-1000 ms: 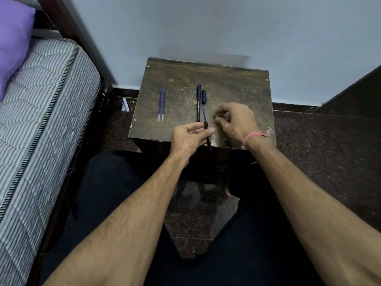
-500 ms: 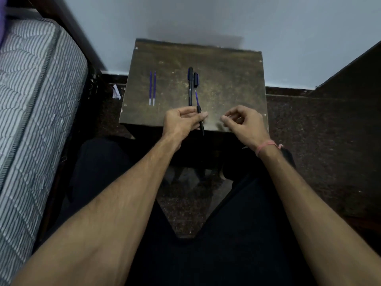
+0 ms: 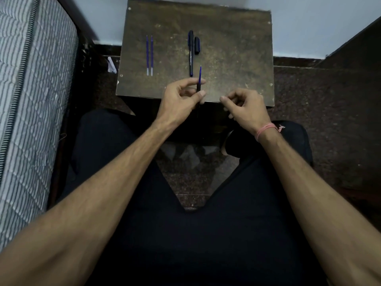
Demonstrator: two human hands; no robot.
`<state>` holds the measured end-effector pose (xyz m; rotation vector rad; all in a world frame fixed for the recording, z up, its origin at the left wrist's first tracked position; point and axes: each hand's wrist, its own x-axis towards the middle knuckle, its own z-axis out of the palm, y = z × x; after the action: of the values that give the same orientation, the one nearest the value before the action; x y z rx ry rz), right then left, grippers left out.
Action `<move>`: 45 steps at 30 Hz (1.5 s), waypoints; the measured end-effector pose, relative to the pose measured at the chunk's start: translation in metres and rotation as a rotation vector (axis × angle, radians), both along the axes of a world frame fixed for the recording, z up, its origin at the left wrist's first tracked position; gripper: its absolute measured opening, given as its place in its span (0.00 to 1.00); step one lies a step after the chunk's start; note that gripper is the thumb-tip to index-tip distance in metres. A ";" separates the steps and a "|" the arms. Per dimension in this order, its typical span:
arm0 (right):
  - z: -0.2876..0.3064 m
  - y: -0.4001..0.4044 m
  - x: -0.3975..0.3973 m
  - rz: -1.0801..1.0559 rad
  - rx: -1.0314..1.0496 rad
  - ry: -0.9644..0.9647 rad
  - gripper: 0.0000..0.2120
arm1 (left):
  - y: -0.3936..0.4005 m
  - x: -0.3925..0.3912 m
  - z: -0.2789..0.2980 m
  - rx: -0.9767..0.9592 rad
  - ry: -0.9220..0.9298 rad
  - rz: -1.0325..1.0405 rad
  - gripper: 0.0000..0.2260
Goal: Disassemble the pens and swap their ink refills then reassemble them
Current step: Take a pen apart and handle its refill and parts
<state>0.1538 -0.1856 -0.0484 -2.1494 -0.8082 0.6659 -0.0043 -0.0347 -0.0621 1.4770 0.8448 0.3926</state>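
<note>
My left hand point(image 3: 181, 98) grips a black pen barrel point(image 3: 198, 89) over the near edge of the small wooden table point(image 3: 237, 48). A blue refill point(image 3: 200, 74) sticks out of the barrel's far end. My right hand point(image 3: 245, 106) hovers just right of it with fingers curled; whether it pinches a small part I cannot tell. A whole black pen point(image 3: 190, 52) lies mid-table with a loose black cap point(image 3: 197, 45) beside it. Two spare blue refills point(image 3: 149, 54) lie side by side on the left.
A striped mattress point(image 3: 31, 100) runs along the left. A dark piece of furniture point(image 3: 354, 48) stands at the right. My dark-trousered legs fill the lower view, with speckled floor point(image 3: 189, 182) between them. A pale wall is behind the table.
My right hand has drawn back from the table toward me. My left hand has turned the barrel more upright, refill pointing away. The camera has tilted down.
</note>
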 end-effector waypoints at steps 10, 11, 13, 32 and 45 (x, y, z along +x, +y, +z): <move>0.004 0.003 0.003 -0.083 0.105 0.155 0.04 | -0.009 0.025 0.006 0.042 -0.034 0.036 0.08; 0.006 0.001 0.006 -0.102 0.136 0.179 0.04 | -0.010 0.028 0.007 0.040 -0.040 0.040 0.07; 0.011 -0.008 0.012 -0.172 0.224 0.224 0.04 | -0.012 0.032 0.008 0.028 -0.062 0.054 0.06; 0.054 -0.079 0.043 -0.498 0.630 0.556 0.08 | -0.026 0.041 0.022 0.038 0.011 0.047 0.10; -0.138 -0.365 0.042 -1.398 -0.227 0.894 0.11 | -0.065 0.115 0.009 0.077 0.021 -0.171 0.09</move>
<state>0.1956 -0.5506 -0.1860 -1.7061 1.1882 0.7661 0.1106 -0.1000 -0.0529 1.6144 0.7198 0.2846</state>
